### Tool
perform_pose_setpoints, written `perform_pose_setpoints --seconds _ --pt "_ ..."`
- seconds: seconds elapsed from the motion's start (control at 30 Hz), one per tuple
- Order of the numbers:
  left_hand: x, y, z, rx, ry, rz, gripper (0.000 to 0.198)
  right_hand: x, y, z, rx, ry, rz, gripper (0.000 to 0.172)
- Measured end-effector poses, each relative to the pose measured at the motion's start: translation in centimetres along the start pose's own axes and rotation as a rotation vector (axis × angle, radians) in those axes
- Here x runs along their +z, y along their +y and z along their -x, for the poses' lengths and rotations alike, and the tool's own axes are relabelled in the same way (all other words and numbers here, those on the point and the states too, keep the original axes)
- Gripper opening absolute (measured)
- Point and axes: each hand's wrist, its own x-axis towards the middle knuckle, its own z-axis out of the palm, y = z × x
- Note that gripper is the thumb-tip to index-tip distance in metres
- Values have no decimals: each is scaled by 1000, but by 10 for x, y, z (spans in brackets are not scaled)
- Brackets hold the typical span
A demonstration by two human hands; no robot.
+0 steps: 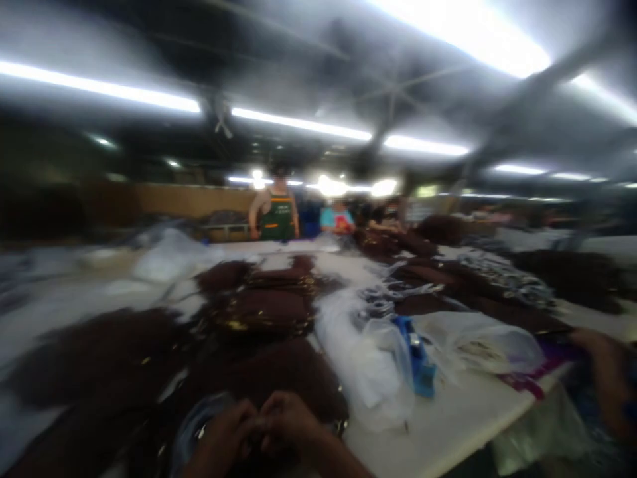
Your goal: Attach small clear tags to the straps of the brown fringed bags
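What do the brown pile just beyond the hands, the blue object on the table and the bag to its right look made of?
Brown pile: probably cloth, matt and soft-edged, though blur hides any weave.
Blue object: likely hard plastic, from its stiff shape and bright colour.
Bag: apparently thin plastic film, translucent, contents showing through.

Left hand (233, 425) and right hand (292, 417) are both bare, sitting left of the blue object (418, 358) and nearer the camera. Forearms (341, 455) are bare too, far as they show. Knuckles (283, 399) look rounded, but honestly it's pretty blurry.
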Motion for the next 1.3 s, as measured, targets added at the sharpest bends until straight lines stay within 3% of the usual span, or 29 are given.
perform_pose_setpoints --seconds 0.03,0.1,0.17,0.23,0.4,0.6,0.7,0.83,1.0,1.07,1.17,1.23,1.3 --pt "0 -8 1 5 -2 20 21 4 7 -2 -1 11 -19 44" --pt "-5 -27 7 227 146 46 17 7 21 -6 4 4 -63 51" --pt "-14 -44 18 320 339 -54 22 6 32 -8 -3 1 -94 50" --pt "-20 -56 34 348 421 -219 24 3 40 -5 -20 22 -103 46" --pt "-19 -78 54 389 348 -527 44 -4 44 13 -90 174 -52 40" --pt "-36 -71 51 463 259 -633 22 1 23 45 -252 256 203 30" --pt "-41 -55 64 636 248 -794 19 12 10 55 -345 256 286 35" --pt "-28 -42 88 959 266 -973 26 33 19 57 -300 193 152 59" --pt "-20 -48 103 1211 230 -895 31 40 59 63 -299 147 89 34" --pt "-25 -51 100 1145 293 -774 40 32 71 64 -306 191 80 30" --pt "-27 -52 84 765 445 -641 43 15 78 60 -279 273 109 33" --pt "-21 -51 68 593 393 -654 40 7 77 58 -271 306 110 37" --pt "-12 -49 54 552 277 -721 40 5 74 58 -265 326 112 36"
